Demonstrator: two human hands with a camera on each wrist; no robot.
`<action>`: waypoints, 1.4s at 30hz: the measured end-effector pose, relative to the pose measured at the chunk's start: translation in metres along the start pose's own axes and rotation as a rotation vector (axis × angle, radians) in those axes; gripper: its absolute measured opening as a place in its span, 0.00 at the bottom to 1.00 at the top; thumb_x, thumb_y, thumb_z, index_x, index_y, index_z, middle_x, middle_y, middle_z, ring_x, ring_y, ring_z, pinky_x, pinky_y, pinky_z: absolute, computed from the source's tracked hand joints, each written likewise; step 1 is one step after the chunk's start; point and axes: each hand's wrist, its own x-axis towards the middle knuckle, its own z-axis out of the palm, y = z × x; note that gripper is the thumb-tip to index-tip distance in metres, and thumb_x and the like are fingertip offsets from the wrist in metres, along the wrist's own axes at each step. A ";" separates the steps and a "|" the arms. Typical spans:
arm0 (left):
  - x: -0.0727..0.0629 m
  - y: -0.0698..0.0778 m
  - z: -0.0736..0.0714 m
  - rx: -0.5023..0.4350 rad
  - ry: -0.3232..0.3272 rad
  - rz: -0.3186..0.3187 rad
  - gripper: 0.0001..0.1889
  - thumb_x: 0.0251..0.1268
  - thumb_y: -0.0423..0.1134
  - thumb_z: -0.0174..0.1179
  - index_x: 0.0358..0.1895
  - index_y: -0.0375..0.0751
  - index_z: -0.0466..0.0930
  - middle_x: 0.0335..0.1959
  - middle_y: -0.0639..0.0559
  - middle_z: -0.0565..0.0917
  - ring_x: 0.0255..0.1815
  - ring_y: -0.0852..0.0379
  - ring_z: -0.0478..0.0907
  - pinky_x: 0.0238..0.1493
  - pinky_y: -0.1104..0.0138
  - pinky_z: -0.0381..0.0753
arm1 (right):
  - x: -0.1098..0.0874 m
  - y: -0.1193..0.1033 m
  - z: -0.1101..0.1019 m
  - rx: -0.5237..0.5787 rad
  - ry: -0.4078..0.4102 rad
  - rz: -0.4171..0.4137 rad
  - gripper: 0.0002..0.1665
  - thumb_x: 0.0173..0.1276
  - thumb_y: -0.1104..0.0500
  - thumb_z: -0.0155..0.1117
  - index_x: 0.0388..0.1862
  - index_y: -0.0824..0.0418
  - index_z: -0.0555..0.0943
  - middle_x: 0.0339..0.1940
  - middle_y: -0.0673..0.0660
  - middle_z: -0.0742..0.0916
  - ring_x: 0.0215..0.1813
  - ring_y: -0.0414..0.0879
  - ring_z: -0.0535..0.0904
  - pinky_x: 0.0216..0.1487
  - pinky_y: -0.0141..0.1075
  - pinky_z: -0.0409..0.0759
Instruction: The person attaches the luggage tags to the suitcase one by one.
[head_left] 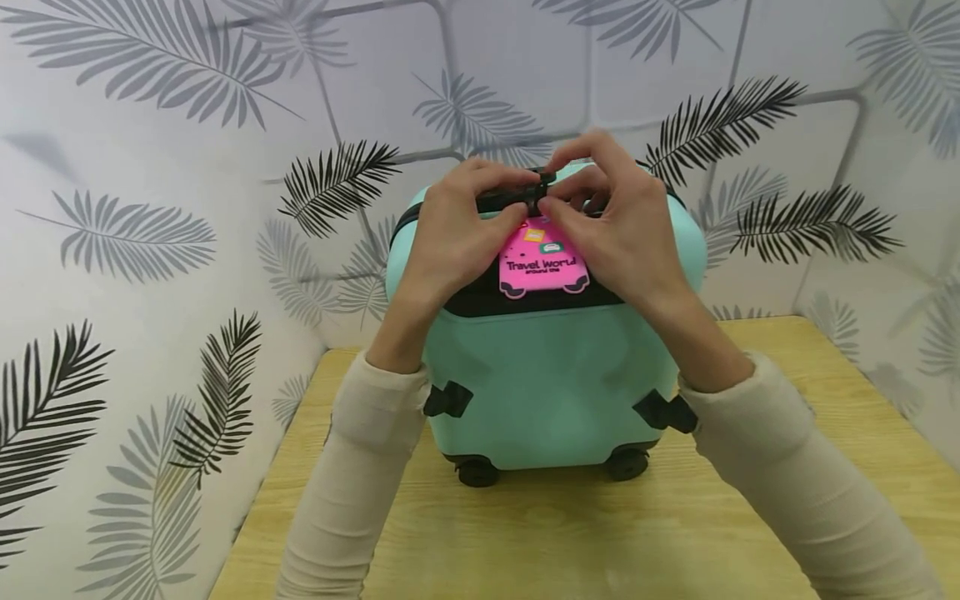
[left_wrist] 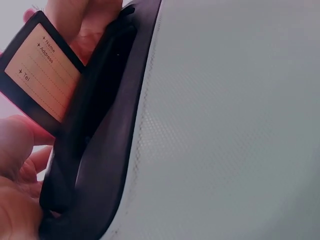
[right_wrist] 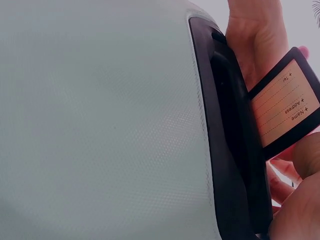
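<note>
A mint-green suitcase (head_left: 555, 383) stands upright on its wheels. By its black top handle (right_wrist: 242, 107) is a pink luggage tag (head_left: 543, 273), printed with "Travel World" and shaped like a little suitcase. The tag's back, a card (left_wrist: 45, 70) with name, address and tel lines, shows in both wrist views. My left hand (head_left: 453, 229) and right hand (head_left: 626, 225) meet above the tag, pinching its short black strap (head_left: 542, 193) at the handle between thumbs and fingers. Fingers partly hide how the strap runs.
The suitcase stands on a wood-grain table (head_left: 525, 542). Close behind and to the sides are pale walls (head_left: 187, 317) with a leaf pattern. Black bow-shaped pieces (head_left: 448, 400) stick out from the suitcase's front, near my sleeves.
</note>
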 end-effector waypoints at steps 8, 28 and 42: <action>0.000 0.000 0.000 -0.036 -0.002 0.015 0.15 0.68 0.32 0.67 0.56 0.42 0.89 0.47 0.50 0.86 0.52 0.59 0.81 0.57 0.69 0.76 | -0.002 0.001 -0.002 -0.034 0.013 -0.029 0.09 0.67 0.66 0.73 0.46 0.61 0.89 0.36 0.55 0.92 0.34 0.35 0.84 0.40 0.27 0.78; -0.001 -0.004 -0.002 -0.068 0.008 0.046 0.14 0.64 0.37 0.73 0.53 0.43 0.91 0.44 0.53 0.86 0.49 0.63 0.80 0.56 0.69 0.75 | 0.002 -0.002 0.000 -0.171 -0.027 0.014 0.06 0.68 0.64 0.71 0.40 0.61 0.93 0.32 0.57 0.91 0.31 0.42 0.79 0.36 0.26 0.73; -0.002 -0.003 -0.001 -0.041 0.017 0.071 0.12 0.64 0.36 0.73 0.50 0.44 0.91 0.43 0.53 0.87 0.49 0.62 0.80 0.55 0.68 0.74 | 0.003 -0.003 -0.001 -0.169 -0.049 0.063 0.03 0.67 0.63 0.72 0.38 0.60 0.91 0.31 0.56 0.91 0.28 0.41 0.78 0.34 0.27 0.72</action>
